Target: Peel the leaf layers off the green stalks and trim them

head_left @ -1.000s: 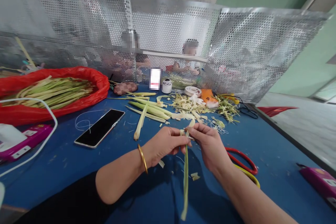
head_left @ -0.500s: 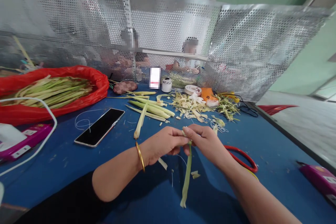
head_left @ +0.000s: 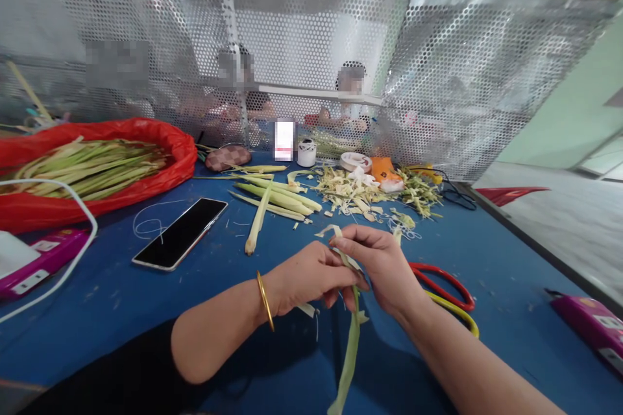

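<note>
My left hand (head_left: pixel 316 275), with a gold bangle (head_left: pixel 265 300) at its wrist, is closed on a long pale green leaf strip (head_left: pixel 348 353) that hangs toward me over the blue table. Close beside it, my right hand (head_left: pixel 377 259) pinches the same strip higher up, thumb against fingers. The strip's pale upper end (head_left: pixel 335 231) sticks out above the fingertips. Scissors with red and yellow handles (head_left: pixel 450 292) lie partly under my right forearm. Several leaf pieces (head_left: pixel 277 198) rest on the table ahead of my hands.
A red bag (head_left: pixel 182 149) of green strips stands at left, near a phone (head_left: pixel 180 233). Leaf scraps (head_left: pixel 348 191), a tape roll (head_left: pixel 355 161) and a thread spool (head_left: pixel 306 153) lie farther back. Purple power strips (head_left: pixel 591 324) flank the table. People sit behind a perforated metal screen (head_left: pixel 311 32).
The strip has come down toward me, and its pale upper end now shows above my fingers. My left hand has shifted slightly lower; more of the yellow scissor handle is visible.
</note>
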`<act>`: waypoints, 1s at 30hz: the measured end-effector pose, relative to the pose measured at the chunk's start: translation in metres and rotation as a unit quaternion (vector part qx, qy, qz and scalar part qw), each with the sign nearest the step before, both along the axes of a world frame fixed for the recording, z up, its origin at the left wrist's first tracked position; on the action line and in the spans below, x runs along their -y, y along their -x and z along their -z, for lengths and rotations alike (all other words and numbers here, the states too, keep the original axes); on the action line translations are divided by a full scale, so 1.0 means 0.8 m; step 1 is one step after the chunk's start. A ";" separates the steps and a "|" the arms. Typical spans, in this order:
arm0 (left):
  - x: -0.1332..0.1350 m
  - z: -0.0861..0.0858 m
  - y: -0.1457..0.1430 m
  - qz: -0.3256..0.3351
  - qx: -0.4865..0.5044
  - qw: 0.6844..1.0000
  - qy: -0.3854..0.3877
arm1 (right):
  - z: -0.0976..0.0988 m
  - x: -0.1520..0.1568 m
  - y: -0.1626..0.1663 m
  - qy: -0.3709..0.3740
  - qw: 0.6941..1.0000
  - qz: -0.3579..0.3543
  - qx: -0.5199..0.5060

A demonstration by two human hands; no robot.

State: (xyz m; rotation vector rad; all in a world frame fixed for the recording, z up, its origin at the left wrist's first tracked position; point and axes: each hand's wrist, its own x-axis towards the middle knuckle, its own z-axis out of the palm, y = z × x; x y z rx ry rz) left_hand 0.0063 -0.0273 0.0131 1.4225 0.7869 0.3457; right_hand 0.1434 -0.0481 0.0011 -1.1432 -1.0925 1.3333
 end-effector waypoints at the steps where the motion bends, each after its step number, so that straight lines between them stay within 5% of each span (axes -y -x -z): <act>1: 0.001 -0.001 0.000 0.003 -0.001 1.000 0.000 | 0.000 0.001 0.001 -0.009 1.000 0.008 0.001; 7: 0.002 -0.002 0.000 0.019 -0.003 1.000 0.014 | 0.001 0.001 0.006 -0.026 0.999 0.023 0.017; 11: -0.003 0.001 0.003 -0.016 0.040 0.998 0.043 | 0.002 -0.009 -0.006 -0.073 0.984 0.077 0.145; 15: -0.013 0.002 0.008 -0.102 0.136 0.981 0.096 | -0.010 -0.007 -0.021 -0.246 0.900 0.228 0.280; 18: -0.019 0.000 0.010 -0.165 0.200 0.961 0.097 | -0.018 0.007 -0.016 -0.324 0.850 0.253 0.330; 20: -0.020 0.000 0.009 -0.192 0.244 0.947 0.081 | -0.015 0.014 -0.006 -0.326 0.861 0.185 0.343; 24: -0.019 0.004 0.005 -0.197 0.276 0.939 0.059 | 0.004 0.011 0.014 -0.214 0.922 0.064 0.315; 30: -0.016 0.009 0.002 -0.172 0.261 0.950 0.028 | 0.014 0.007 0.021 -0.135 0.972 0.066 0.183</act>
